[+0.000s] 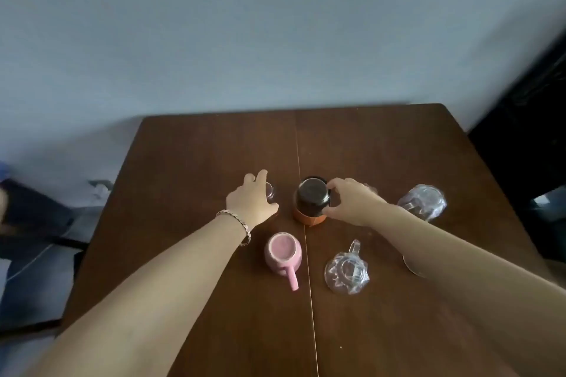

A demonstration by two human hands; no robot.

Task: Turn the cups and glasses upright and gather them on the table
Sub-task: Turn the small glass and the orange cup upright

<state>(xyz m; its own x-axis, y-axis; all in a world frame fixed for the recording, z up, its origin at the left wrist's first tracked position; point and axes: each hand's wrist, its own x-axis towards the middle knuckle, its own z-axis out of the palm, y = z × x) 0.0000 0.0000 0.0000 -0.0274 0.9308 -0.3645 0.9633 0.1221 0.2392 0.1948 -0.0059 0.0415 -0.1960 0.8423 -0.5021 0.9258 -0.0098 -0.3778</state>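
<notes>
Brown table (382, 147), wall behind. Near the centre seam: dark cup (312, 199), inverted, base up, long axis vertical. Right hand (352, 202) touching its right side, thumb and fingers curled round the wall. Left hand (251, 200) draped over small glass (270, 190) just left; grip unclear. Probably flipping next.

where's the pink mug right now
In the head view the pink mug sits upside down near the table's middle seam, below the left hand, with the clear glass mug just to its right.
</notes>
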